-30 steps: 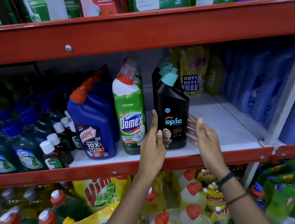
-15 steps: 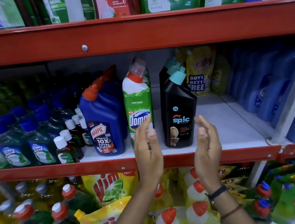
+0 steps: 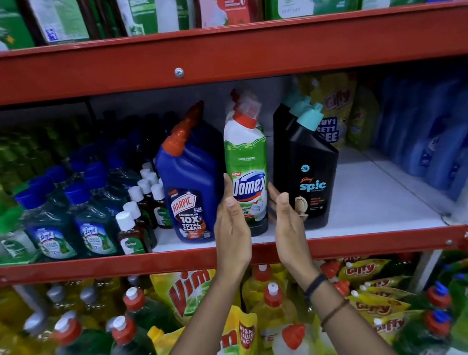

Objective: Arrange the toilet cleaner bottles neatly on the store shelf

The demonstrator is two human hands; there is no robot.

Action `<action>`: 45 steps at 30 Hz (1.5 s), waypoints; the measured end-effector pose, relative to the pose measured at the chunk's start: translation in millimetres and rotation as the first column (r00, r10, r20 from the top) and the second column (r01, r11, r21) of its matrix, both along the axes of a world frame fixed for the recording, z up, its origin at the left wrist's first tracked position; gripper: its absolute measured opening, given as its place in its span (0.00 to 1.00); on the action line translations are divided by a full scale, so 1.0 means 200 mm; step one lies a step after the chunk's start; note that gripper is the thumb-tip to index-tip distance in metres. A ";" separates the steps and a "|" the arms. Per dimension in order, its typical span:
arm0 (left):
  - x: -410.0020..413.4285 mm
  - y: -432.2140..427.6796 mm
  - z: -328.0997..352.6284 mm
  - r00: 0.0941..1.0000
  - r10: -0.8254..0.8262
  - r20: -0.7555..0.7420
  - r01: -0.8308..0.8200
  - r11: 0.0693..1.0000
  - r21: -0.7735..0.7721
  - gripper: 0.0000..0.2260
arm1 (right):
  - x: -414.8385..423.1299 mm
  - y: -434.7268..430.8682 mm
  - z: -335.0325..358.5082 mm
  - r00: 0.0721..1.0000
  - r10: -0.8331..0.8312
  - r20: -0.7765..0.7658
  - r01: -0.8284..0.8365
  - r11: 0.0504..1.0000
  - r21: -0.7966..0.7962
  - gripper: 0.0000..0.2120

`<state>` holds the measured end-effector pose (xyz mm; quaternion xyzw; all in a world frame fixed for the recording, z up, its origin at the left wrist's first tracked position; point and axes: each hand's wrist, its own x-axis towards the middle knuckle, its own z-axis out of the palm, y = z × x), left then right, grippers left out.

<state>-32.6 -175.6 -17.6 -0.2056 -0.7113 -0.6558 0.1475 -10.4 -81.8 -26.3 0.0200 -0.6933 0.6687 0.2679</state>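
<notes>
Red store shelf (image 3: 353, 243) with a white deck carries three rows of toilet cleaner near its front edge: blue Harpic (image 3: 191, 188), green-and-white Domex (image 3: 248, 172), black Spic (image 3: 309, 179). Both hands frame the upright Domex. Left hand (image 3: 231, 225) lies against its left side, fingers (image 3: 227, 184) straight and together; right hand (image 3: 286, 221) sits at its right side, in the gap before the Spic, fingers apart. Neither wraps the bottle.

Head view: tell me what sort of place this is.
Most likely a shop's cleaning-products aisle: red metal shelf rails, rows of one product such as black teal-capped Spic bottles, and a yellow "buy 1 get 1 free" pouch.
</notes>
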 end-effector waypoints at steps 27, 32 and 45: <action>-0.08 -0.38 0.00 0.960 0.280 0.017 -0.280 0.950 0.139 0.25 | -0.08 -0.42 -0.05 0.998 0.055 -0.007 -0.055 0.998 0.035 0.28; -0.07 -0.42 0.02 0.976 0.213 0.056 -0.217 0.973 0.076 0.23 | -0.12 -0.46 -0.03 0.999 0.003 0.051 -0.004 1.000 0.004 0.40; -0.05 -0.45 0.04 0.976 0.213 0.035 -0.215 0.975 0.059 0.22 | -0.10 -0.48 -0.01 0.997 -0.062 0.036 0.063 0.998 -0.003 0.34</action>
